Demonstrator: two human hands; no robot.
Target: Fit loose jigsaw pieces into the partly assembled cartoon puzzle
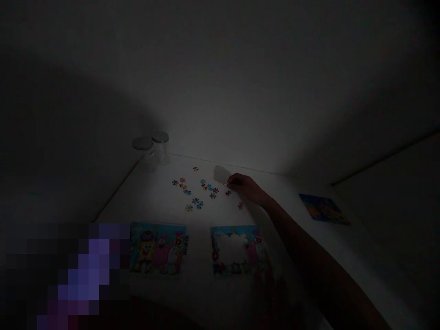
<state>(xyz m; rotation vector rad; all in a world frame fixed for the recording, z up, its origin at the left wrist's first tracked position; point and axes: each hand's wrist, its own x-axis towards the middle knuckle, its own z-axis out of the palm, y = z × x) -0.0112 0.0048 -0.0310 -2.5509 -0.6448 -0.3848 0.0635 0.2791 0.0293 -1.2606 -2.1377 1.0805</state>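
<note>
My right hand [244,187] reaches over the white table, its fingers closed in a pinch on a small puzzle piece [226,184] near the back edge. The piece's picture cannot be made out. Just below the fingers lies a loose puzzle piece [228,193], and another piece [240,205] sits nearer to me. Several more loose pieces [209,187] are scattered to the left. In front is a partly assembled cartoon puzzle [252,256], its border joined around a bare white gap. Beside it lies a full cartoon picture [158,250]. My left hand does not show.
Two clear jars with grey lids, a front jar [149,158] and a rear jar [163,151], stand at the table's back left corner. A blue picture card [324,209] lies to the right, beyond my forearm. A wall rises behind the table. The scene is dim.
</note>
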